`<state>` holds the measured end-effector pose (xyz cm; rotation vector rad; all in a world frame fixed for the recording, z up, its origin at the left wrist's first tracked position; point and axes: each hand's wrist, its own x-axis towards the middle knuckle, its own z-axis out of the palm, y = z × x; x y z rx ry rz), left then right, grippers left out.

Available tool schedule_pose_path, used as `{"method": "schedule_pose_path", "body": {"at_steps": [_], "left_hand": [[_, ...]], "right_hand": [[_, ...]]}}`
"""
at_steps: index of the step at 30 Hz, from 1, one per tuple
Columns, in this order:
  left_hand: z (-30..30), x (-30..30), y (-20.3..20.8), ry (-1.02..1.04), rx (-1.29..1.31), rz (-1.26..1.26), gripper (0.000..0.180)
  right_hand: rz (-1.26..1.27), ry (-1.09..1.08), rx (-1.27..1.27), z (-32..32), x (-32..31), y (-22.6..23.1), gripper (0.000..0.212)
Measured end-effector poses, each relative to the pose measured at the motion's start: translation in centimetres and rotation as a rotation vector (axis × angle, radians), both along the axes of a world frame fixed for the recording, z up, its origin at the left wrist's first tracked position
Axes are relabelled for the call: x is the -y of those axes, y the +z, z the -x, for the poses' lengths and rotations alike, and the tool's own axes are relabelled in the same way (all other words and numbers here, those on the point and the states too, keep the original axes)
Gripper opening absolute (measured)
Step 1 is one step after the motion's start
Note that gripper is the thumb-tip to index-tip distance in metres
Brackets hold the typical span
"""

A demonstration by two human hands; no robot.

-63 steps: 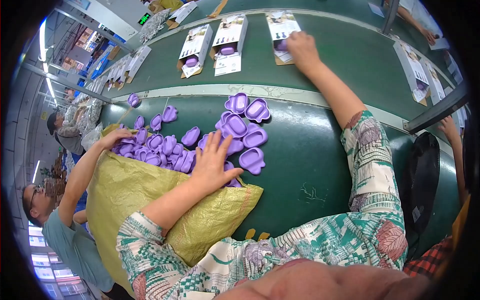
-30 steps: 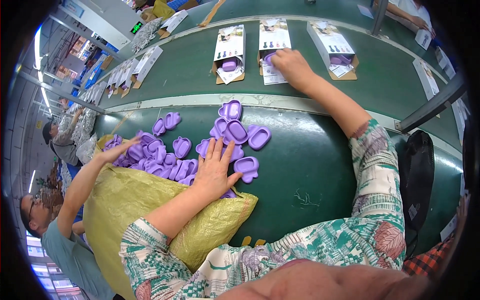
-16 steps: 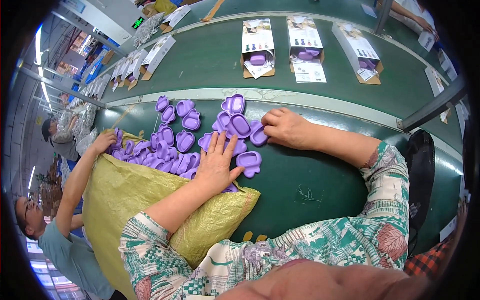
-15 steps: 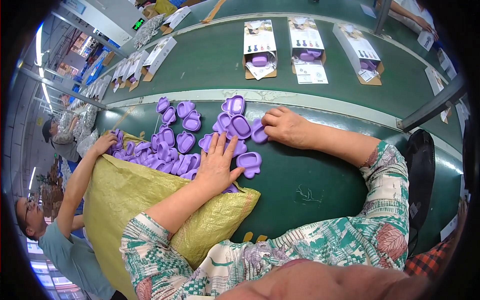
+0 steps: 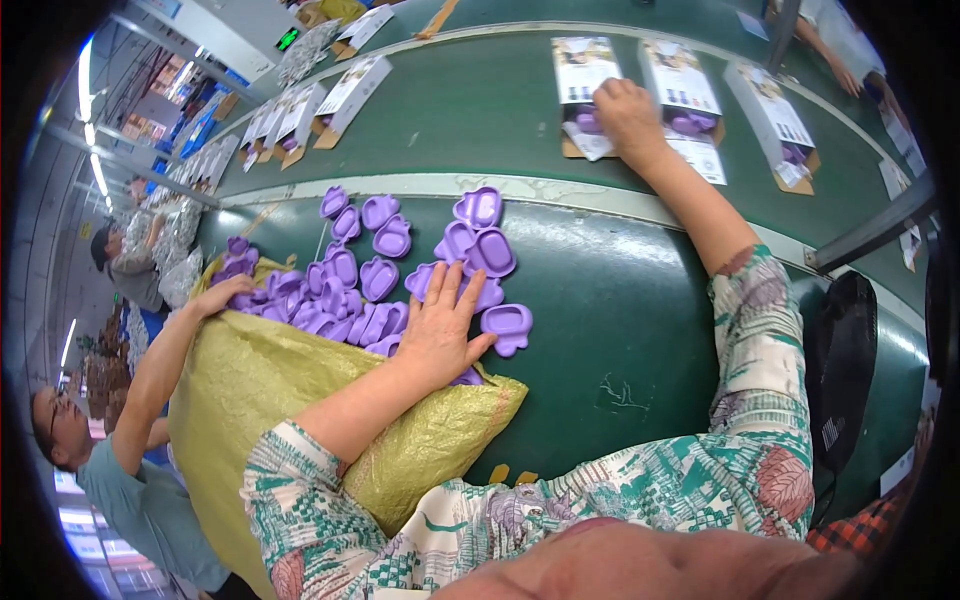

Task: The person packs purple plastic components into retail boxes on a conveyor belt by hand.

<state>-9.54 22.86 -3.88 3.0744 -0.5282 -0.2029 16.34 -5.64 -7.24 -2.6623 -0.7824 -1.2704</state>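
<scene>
My left hand (image 5: 440, 330) lies open and flat, fingers spread, over shallow purple dishes (image 5: 492, 252) at the mouth of a yellow-green woven sack (image 5: 290, 385). Each dish has a rounded hollow and small lobes on its outline. A lone dish (image 5: 507, 328) rests just right of that hand's thumb. Across the rail, my right hand (image 5: 630, 118) is closed, its fingertips at the open end of a white printed carton (image 5: 583, 75). Purple (image 5: 587, 122) shows below the fingers; they partly hide what they grip.
More open cartons (image 5: 680, 75) stand on the green belt (image 5: 450, 115) behind a pale rail (image 5: 560, 195). A metal post (image 5: 870, 225) and a black object (image 5: 842, 350) are at right. At left a co-worker's hand (image 5: 225, 293) touches the sack's edge.
My right hand has picked a purple dish off the table and moved up and right over the rail to a carton. The cartons appear farther right. My left hand stays put.
</scene>
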Motion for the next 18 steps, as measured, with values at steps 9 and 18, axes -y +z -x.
{"method": "schedule_pose_path", "body": {"at_steps": [9,18], "left_hand": [[0.0,-0.6,-0.5,0.009,0.010,0.070,0.079],[-5.0,-5.9,2.8,0.074,0.276,0.249,0.049]], "right_hand": [[-0.101,0.753,-0.297,8.1,-10.4,0.8,0.034],[-0.077,0.825,-0.437,7.8,-9.7,-1.1,0.014]]}}
